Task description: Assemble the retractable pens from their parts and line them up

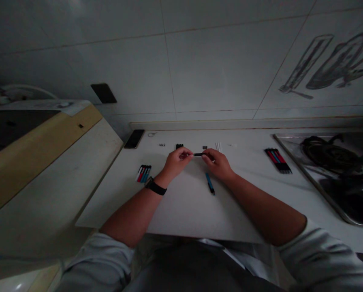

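Between my two hands, above the white counter, is a small black pen part (197, 154) held level. The fingertips of my left hand (178, 159) pinch its left end, where a pale tip shows. My right hand (217, 162) pinches the right end, and its fingers hide the rest. Just below my right hand lies a blue pen barrel (210, 183) with a black lower end. Behind the hands are several black pieces (179, 146), a few small dark parts (205, 147) and thin white refills (218, 147).
White, red and blue pen barrels (143, 173) lie beside my left wrist. Small springs (162, 144) and a phone (134, 139) are at the back left. Assembled-looking pens (278, 161) lie near the gas stove (330, 162) on the right. A tiled wall (212, 73) rises behind the counter (181, 211).
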The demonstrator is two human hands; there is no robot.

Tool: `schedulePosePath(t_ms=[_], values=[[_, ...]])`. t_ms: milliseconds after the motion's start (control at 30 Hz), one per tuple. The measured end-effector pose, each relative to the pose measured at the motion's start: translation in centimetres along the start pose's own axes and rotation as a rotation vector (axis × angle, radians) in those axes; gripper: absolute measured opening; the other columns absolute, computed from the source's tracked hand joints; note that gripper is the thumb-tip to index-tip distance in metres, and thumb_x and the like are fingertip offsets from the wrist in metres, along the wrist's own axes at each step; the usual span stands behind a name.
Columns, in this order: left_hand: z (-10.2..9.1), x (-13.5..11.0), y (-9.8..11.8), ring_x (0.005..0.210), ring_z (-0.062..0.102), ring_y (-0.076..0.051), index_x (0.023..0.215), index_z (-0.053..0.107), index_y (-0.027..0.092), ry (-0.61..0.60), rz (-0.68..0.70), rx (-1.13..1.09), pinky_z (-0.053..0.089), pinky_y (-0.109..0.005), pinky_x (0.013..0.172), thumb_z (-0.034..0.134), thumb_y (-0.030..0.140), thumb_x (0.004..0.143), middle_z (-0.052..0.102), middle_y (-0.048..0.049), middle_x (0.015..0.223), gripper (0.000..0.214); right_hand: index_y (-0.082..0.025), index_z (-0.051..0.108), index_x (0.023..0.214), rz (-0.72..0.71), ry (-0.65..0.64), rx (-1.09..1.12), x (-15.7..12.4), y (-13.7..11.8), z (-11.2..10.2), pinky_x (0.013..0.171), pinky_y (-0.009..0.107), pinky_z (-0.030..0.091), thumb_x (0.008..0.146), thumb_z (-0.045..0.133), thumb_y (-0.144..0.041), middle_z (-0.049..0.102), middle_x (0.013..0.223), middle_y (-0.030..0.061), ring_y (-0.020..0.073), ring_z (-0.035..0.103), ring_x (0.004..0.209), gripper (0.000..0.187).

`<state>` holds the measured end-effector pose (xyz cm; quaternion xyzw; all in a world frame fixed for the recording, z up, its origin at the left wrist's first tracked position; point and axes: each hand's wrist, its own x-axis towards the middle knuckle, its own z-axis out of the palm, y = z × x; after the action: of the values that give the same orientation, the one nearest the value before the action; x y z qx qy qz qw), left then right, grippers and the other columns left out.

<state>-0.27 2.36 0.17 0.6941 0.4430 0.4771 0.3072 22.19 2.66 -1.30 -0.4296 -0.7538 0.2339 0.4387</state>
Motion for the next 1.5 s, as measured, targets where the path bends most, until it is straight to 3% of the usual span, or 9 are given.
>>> schedulePosePath(t_ms=[133,300,500,633,833,933,1133,1267,1500], values=[[0.0,0.0,0.1,0.085,0.07,-0.016,0.094,0.072,0.02,0.0,0.003,-0.008,0.056,-0.031,0.083,0.071,0.024,0.09,0.075,-0.0033,0.092,0.006,-0.024,0.063,0.116,-0.015,-0.017,0.033,-0.1,-0.1,-0.1,0.07,0.032,0.055,0.096,0.062,-0.04,0.071,0.097,0.0057,0.0185,0.067,0.079,0.026],[-0.1,0.0,0.2,0.083,0.069,-0.016,0.093,0.072,0.02,-0.006,-0.004,0.004,0.055,-0.03,0.081,0.072,0.025,0.09,0.075,-0.0029,0.092,0.006,-0.024,0.066,0.106,-0.032,-0.015,-0.017,0.0,0.1,-0.1,0.071,0.032,0.056,0.099,0.056,-0.037,0.069,0.096,0.0061,0.0188,0.067,0.081,0.018],[-0.2,0.1,0.2,0.084,0.07,-0.016,0.093,0.072,0.02,-0.013,-0.017,0.025,0.056,-0.031,0.083,0.071,0.024,0.09,0.076,-0.0028,0.093,0.005,-0.024,0.061,0.116,-0.044,-0.035,0.017,0.0,0.2,-0.2,0.071,0.032,0.057,0.094,0.063,-0.034,0.069,0.108,0.0072,0.0184,0.067,0.084,0.024],[-0.2,0.0,0.3,0.085,0.07,-0.016,0.094,0.072,0.02,-0.027,-0.025,0.03,0.057,-0.032,0.084,0.071,0.025,0.09,0.075,-0.0035,0.093,0.006,-0.023,0.064,0.106,-0.067,-0.032,-0.035,0.0,0.2,-0.3,0.071,0.032,0.057,0.096,0.058,-0.031,0.067,0.098,0.0057,0.0182,0.066,0.082,0.014],[-0.2,0.1,0.4,0.084,0.069,-0.015,0.094,0.072,0.019,-0.028,-0.024,0.025,0.056,-0.03,0.083,0.071,0.023,0.09,0.075,-0.0032,0.093,0.005,-0.023,0.062,0.117,-0.087,-0.028,-0.016,0.0,0.1,-0.3,0.071,0.031,0.058,0.094,0.064,-0.031,0.068,0.106,0.0067,0.0173,0.067,0.082,0.025],[-0.2,0.0,0.2,0.086,0.069,-0.015,0.095,0.071,0.019,-0.038,-0.022,0.04,0.056,-0.031,0.085,0.07,0.023,0.091,0.075,-0.003,0.094,0.005,-0.024,0.064,0.108,-0.128,-0.013,-0.031,0.1,0.3,-0.3,0.07,0.03,0.057,0.095,0.063,-0.027,0.067,0.099,0.0049,0.0169,0.066,0.08,0.014],[-0.1,-0.3,0.1,0.093,0.068,-0.017,0.112,0.067,0.021,-0.091,0.116,0.183,0.056,-0.034,0.088,0.074,0.019,0.087,0.073,-0.0048,0.109,0.026,-0.024,0.067,0.109,-0.233,-0.058,-0.145,0.0,-0.1,-0.7,0.077,0.033,0.057,0.097,0.059,-0.022,0.066,0.1,0.006,0.0179,0.066,0.083,0.014],[-0.2,-0.4,0.7,0.098,0.067,-0.02,0.096,0.069,0.02,-0.168,0.221,0.326,0.054,-0.036,0.091,0.073,0.016,0.086,0.07,-0.0051,0.101,0.012,-0.025,0.068,0.112,-0.302,-0.13,-0.217,-0.2,-0.7,-0.8,0.084,0.035,0.057,0.098,0.059,-0.022,0.069,0.104,0.0068,0.0201,0.068,0.09,0.017],[-0.5,-0.2,0.3,0.098,0.066,-0.02,0.094,0.069,0.02,-0.102,0.229,0.369,0.053,-0.036,0.092,0.069,0.02,0.093,0.069,-0.0047,0.099,0.001,-0.02,0.061,0.136,-0.123,0.001,-0.412,1.1,1.7,-2.8,0.1,0.043,0.053,0.099,0.056,-0.029,0.069,0.125,0.0138,0.0271,0.066,0.112,0.038]])
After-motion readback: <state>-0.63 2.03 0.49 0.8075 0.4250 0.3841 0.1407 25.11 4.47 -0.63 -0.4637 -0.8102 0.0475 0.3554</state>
